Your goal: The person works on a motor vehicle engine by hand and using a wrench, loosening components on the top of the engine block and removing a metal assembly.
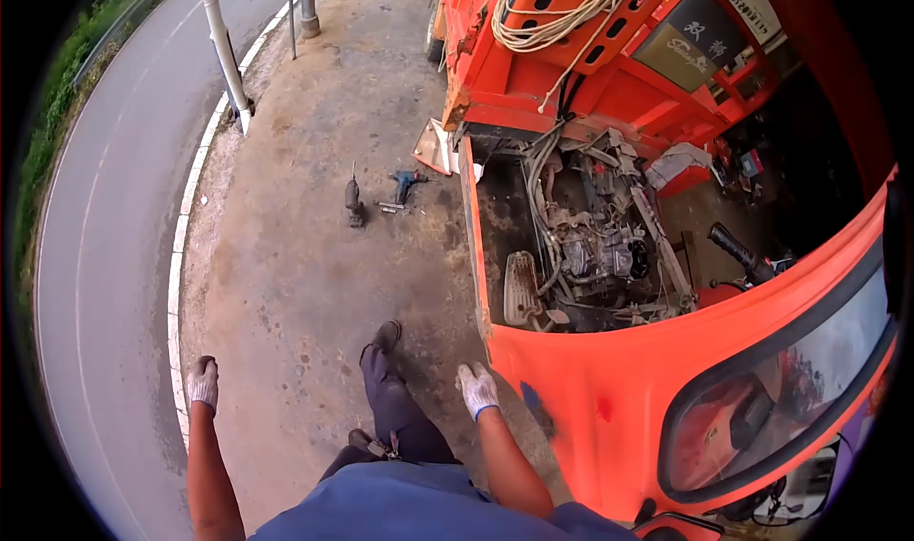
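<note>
Head view, fisheye, edges bent hard. Both hands gloved in white knit, hanging free, holding nothing. Left hand (202, 383) is out over the concrete floor (305, 255), fingers curled loosely downward; can't tell more at this size. Right hand (477, 390) sits just beside the orange vehicle body (609, 398), fingers loosely together, not gripping anything.

Nearest thing of note: the open engine bay (590, 246) in the orange vehicle, right of the right hand and ahead of it. Engine is grimy, grey-brown, hoses and cables tangled over it; individual parts too cluttered to name. Bay's far side runs into shadow.

Windscreen (781, 389) lower right, cut off by the frame edge. Coiled pale rope (562, 12) on top of the orange rear frame, partly cut off at top.

On the floor, well apart from both hands: a dark power tool (354, 201) and a blue one (407, 183), small bits between, too small to identify. Person's dark-trousered leg (395, 389) steps forward between the hands.
</note>
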Available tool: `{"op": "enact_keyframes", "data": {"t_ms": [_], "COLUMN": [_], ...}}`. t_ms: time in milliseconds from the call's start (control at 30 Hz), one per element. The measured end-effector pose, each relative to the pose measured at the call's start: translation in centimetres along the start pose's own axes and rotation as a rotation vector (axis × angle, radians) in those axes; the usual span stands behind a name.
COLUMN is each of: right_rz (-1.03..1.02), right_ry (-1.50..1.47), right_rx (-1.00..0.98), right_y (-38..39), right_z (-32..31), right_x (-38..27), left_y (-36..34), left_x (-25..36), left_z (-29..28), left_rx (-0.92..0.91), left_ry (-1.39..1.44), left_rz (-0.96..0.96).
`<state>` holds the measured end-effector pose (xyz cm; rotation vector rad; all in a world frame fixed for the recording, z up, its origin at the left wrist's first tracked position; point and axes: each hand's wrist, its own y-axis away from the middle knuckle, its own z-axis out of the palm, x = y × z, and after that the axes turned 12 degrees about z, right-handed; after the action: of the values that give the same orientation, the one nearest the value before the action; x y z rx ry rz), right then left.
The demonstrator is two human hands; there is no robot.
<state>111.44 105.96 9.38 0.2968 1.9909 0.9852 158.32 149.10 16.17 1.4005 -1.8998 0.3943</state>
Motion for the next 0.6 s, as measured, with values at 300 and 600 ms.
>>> {"op": "enact_keyframes", "data": {"t_ms": [300, 600], "right_rz": [-0.335, -0.281], "right_ry": [0.265, 0.352], "right_rx": [0.845, 0.821], "right_y": [-28.1, -46.4], "right_z": [4.1, 3.8], "right_x": [-16.2, -11.6], "left_y": [-21.6, -48.4], "left_x": [12.5, 14.0], "left_z": [30.9, 74.9], "left_rx": [-0.864, -1.006], "left_ry": [-0.581, -0.872], "left_rz": [0.374, 0.819]}}
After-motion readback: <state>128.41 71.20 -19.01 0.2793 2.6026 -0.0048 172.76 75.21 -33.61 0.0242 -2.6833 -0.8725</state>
